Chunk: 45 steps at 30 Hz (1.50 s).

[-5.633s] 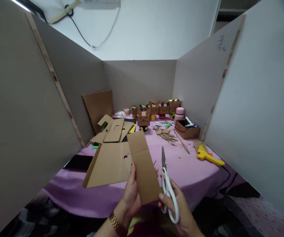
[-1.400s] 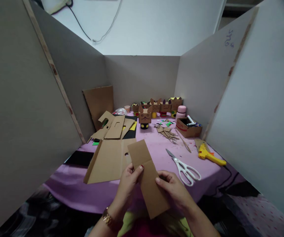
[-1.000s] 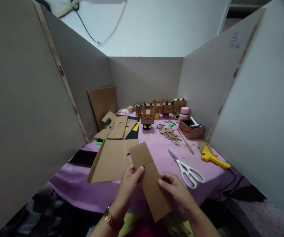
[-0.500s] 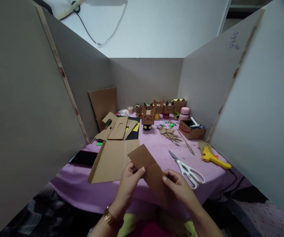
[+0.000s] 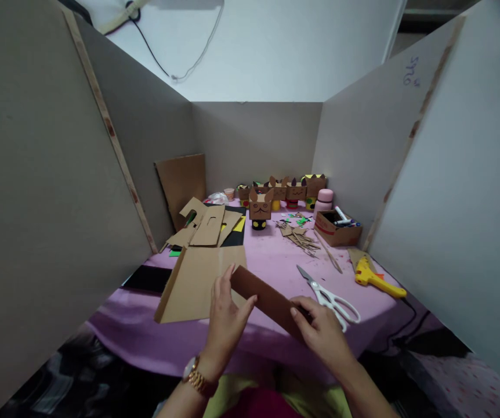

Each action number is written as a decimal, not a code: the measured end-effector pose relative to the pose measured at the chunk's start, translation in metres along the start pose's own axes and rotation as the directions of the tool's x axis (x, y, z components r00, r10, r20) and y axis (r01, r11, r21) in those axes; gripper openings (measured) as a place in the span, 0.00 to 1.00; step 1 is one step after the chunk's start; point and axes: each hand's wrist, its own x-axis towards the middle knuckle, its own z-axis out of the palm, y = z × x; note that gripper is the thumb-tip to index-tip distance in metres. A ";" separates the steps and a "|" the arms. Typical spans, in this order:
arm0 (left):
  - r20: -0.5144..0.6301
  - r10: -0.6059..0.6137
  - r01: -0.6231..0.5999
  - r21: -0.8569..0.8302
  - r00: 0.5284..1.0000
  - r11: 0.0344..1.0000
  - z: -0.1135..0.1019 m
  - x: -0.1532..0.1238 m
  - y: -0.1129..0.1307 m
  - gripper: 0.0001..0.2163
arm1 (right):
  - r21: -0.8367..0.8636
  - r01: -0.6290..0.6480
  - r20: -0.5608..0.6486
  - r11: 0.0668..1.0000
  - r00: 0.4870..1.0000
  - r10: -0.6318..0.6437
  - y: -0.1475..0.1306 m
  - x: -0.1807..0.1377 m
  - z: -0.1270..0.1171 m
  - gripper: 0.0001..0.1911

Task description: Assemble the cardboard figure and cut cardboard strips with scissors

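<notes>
A brown piece of cardboard (image 5: 271, 302) slants in the air over the front of the table, narrow side toward me. Its right end is pinched by my right hand (image 5: 322, 328), thumb on the near face and fingers behind. My left hand (image 5: 226, 313) spans the other end, fingertips at the upper left corner and thumb at the lower edge. White-handled scissors (image 5: 330, 299) lie with blades apart just beyond my right hand. A larger creased cardboard sheet (image 5: 202, 276) lies flat behind my left hand.
Cut cardboard pieces (image 5: 209, 226) pile up at left, near a black flat object (image 5: 148, 280). Cardboard animal figures (image 5: 261, 208) stand at the back. Thin scraps (image 5: 300, 237), a marker box (image 5: 339, 229) and a yellow glue gun (image 5: 378, 280) are at right. Grey panels enclose the table.
The cardboard piece has turned from showing its broad creased face to a narrower strip. My left hand has shifted to its end and its fingers have spread wider.
</notes>
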 end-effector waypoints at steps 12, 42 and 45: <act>0.006 0.011 -0.011 0.029 1.000 1.000 0.004 0.000 -0.004 0.28 | -0.065 0.016 -0.003 0.998 1.000 -0.017 0.000 -0.001 0.002 0.10; 0.206 -0.542 0.539 -0.616 0.815 0.575 0.010 0.000 -0.043 0.17 | -0.159 -0.049 0.096 0.986 0.993 0.065 0.023 0.005 -0.001 0.13; 0.262 -0.572 0.564 -0.695 0.777 0.447 0.009 0.000 -0.041 0.16 | -0.061 -0.080 0.016 0.995 0.997 0.081 0.027 0.006 -0.003 0.11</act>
